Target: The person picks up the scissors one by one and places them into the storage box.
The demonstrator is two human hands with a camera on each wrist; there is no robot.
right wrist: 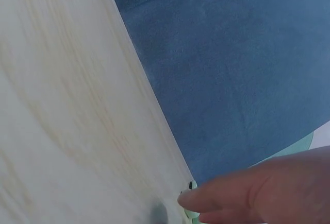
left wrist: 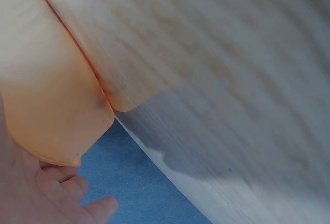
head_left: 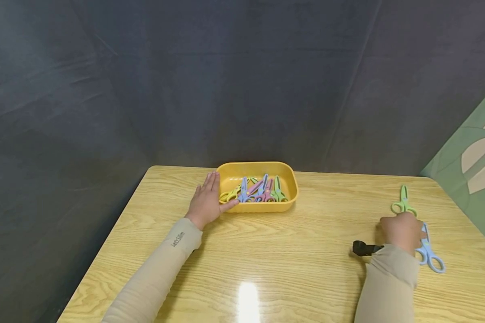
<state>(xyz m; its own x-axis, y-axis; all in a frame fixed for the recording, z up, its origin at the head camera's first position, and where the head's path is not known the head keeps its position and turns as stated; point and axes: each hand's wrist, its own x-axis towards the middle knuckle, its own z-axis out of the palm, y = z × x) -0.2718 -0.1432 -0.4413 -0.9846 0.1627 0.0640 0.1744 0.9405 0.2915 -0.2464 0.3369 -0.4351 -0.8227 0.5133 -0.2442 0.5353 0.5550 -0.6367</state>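
A yellow plastic tray sits at the table's far edge with several pairs of scissors in it, coloured yellow, blue, pink and green. My left hand rests against the tray's left side, fingers straight and thumb along the near rim; the left wrist view shows fingertips by the tray's corner. At the right, my right hand is over the table with its fingertips right at the handles of green scissors; I cannot tell whether it pinches them. Blue scissors lie beside that hand, partly covered.
The wooden table reaches back to a dark curtain. A green and beige patterned panel stands at its right edge. A black wrist strap piece sticks out beside my right wrist.
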